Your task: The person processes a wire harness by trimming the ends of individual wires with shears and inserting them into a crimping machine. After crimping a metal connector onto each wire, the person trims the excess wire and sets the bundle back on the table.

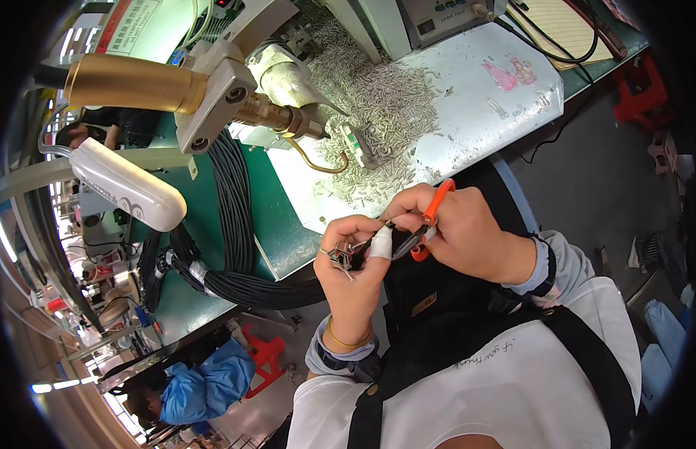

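My left hand (349, 273) is closed around several small metal connector pieces (341, 256), which stick out by its palm. White tape wraps its thumb. My right hand (468, 236) is closed on orange-handled scissors (438, 200), whose grey blades point toward the left thumb. The fingertips of both hands meet over a tiny dark part, too small to make out. A thick bundle of black cables (266, 290) runs along the bench edge to just beside my left hand.
A white work plate (468, 123) carries a heap of small metal bits (385, 97). Above it stands a soldering fixture with a gold barrel (135, 82) and curved tube (318, 163). A white lamp-like cylinder (127, 183) hangs left. Red stools (267, 358) and other people are farther off.
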`<state>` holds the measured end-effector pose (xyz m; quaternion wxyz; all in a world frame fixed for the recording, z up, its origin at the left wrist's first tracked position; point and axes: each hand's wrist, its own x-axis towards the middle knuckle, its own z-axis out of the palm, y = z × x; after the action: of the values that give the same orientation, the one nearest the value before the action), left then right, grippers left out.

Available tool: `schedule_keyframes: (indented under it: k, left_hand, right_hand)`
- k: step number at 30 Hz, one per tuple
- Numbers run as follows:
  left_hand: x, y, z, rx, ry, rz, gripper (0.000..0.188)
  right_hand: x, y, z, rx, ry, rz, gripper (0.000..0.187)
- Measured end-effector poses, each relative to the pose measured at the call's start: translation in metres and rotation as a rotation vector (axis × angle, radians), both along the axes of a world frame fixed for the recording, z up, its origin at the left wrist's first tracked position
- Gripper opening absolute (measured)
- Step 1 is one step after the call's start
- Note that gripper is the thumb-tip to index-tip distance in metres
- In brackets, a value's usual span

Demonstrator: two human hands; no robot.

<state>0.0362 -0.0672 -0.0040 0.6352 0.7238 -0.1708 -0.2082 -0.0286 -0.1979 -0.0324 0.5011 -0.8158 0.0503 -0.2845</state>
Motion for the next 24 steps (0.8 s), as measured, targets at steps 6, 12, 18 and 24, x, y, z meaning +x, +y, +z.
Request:
schedule_keyframes:
  k: [6, 12, 18, 24]
  left_hand:
    - [0.0, 0.003, 0.004, -0.047, 0.309, 0.048, 0.014]
    - [0.004, 0.01, -0.001, -0.114, 0.452, -0.074, 0.014]
    - [0.003, 0.014, -0.002, -0.198, 0.541, -0.066, 0.011]
    - [0.003, 0.014, 0.0, -0.115, 0.506, -0.062, 0.011]
  right_hand:
    - [-0.002, -0.003, 0.001, -0.046, -0.021, 0.026, 0.018]
    - [-0.003, -0.005, -0.005, 0.023, -0.001, -0.019, 0.02]
    - [0.001, -0.008, -0.004, -0.087, -0.154, -0.007, 0.021]
    - [-0.005, -0.01, -0.008, -0.406, -0.287, 0.036, 0.021]
